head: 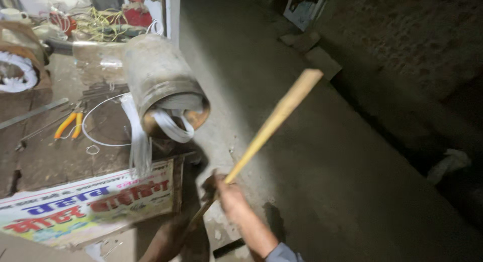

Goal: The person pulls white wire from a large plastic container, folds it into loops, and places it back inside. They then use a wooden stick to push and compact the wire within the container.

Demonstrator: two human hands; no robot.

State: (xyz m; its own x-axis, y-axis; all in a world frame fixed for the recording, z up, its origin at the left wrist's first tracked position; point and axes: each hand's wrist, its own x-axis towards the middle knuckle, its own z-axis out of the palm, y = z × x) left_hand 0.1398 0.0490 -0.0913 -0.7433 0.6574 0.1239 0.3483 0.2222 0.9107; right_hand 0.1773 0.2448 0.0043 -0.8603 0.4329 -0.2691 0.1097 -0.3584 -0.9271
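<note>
Looks like a striking or prying step on the motor housing. Across the bench (45, 161), littered with wire, pliers (69, 125) and a printed board (85, 204), lies the housing (156, 76), mouth tilted toward the floor (322, 181), white windings (173, 126) spilling from its bore. Well apart to the right, slanting up, a wooden stick (274, 121), gripped low in the right hand (221, 189), fingers wrapped tight. Left hand out of sight. Best to keep the grip firm, aim for the steel rim rather than the windings, and swing short, wary of the housing rolling off the bench edge.
</note>
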